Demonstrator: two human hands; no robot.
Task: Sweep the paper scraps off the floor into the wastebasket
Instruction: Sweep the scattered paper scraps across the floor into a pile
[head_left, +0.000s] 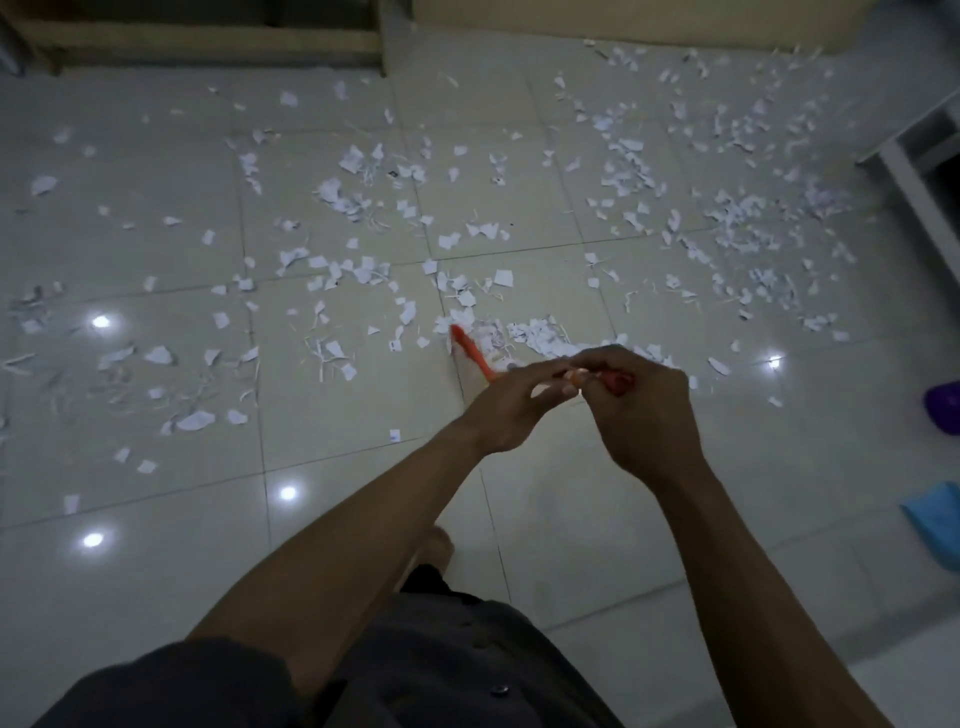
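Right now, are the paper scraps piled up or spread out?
Spread out: the paper scraps lie scattered across the tiled floor, no single pile.

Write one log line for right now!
left hand, right hand: hold orange handle | handle's far end: down among paper scraps | scraps: spread over floor tiles | wastebasket: unclear

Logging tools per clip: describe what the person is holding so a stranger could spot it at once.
On the tiled floor strewn with paper scraps, find the left hand and right hand meeting mid-frame. From them an orange stick slants up-left to the scraps. It is the only orange thing among white paper.
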